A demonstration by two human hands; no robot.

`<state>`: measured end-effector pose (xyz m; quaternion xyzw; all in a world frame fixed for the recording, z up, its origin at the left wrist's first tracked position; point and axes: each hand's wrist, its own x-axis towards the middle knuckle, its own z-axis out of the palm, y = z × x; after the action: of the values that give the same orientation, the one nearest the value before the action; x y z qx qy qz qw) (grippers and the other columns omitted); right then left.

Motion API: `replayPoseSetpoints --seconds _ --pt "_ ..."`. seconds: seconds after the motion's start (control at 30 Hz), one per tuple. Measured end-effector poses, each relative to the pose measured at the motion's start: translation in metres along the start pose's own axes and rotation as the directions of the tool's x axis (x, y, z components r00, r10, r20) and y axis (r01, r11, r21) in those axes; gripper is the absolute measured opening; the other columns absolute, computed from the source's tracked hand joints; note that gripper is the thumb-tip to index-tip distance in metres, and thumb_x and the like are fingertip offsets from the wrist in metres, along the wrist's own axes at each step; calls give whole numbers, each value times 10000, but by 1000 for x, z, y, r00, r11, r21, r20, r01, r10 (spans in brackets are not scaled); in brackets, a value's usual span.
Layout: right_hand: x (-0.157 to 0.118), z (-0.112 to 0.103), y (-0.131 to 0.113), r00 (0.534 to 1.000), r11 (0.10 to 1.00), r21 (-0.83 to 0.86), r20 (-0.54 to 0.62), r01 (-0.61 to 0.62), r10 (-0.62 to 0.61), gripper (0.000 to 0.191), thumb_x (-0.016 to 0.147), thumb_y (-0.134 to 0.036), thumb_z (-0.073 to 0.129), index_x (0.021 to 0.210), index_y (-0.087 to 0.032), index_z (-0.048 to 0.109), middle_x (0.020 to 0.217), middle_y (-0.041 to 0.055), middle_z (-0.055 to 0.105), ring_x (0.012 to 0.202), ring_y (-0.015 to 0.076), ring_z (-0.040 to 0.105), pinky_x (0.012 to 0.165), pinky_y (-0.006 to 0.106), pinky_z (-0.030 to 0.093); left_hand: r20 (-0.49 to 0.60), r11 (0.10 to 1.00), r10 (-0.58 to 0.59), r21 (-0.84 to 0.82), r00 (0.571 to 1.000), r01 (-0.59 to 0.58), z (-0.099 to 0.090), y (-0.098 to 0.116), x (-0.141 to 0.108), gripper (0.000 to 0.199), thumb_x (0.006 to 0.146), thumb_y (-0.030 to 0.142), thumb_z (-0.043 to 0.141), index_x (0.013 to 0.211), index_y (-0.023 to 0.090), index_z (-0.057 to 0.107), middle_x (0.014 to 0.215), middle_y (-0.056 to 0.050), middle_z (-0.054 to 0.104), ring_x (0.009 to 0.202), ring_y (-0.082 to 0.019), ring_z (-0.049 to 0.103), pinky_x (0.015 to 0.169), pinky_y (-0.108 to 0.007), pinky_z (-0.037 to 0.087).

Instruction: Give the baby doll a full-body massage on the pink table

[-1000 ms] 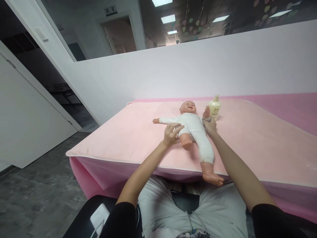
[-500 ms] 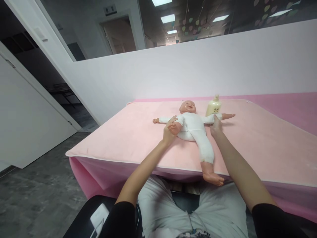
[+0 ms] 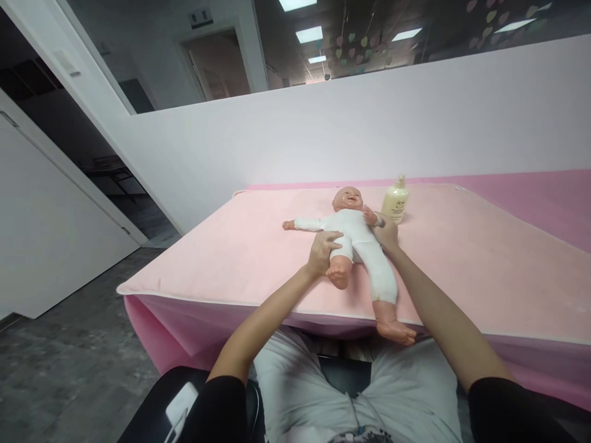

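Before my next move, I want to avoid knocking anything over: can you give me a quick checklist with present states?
1. Left hand holding the doll's bent leg: ok.
2. Right hand holding the doll's arm: ok.
3. Doll lying face up: ok.
4. Bottle standing upright: ok.
5. Bottle clear of the right hand: cannot tell; they overlap in view.
6. Straight leg's foot within the cloth's near edge: not ok, it sticks out past it.

Matt cloth-bodied doll (image 3: 349, 224), smooth plastic bottle (image 3: 395, 202)
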<state>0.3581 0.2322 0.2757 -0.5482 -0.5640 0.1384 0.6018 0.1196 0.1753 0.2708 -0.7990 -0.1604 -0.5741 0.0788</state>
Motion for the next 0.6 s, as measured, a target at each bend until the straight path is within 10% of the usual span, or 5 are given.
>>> replayPoseSetpoints --seconds 0.37,0.6 --pt "1 -5 -3 972 975 -73 125 208 -198 401 643 -234 497 958 -163 736 1012 70 698 943 221 620 905 365 487 355 899 391 51 849 -435 1 12 1 428 902 567 387 939 209 617 824 -82 657 700 -195 552 692 -373 465" --pt "3 0 7 999 999 14 36 36 -37 452 641 -241 519 1037 -150 717 1056 70 690 995 223 605 944 388 477 169 953 212 184 962 -242 -8 2 3 201 922 339 451 980 220 602 921 -88 701 863 -186 662 753 -368 539"
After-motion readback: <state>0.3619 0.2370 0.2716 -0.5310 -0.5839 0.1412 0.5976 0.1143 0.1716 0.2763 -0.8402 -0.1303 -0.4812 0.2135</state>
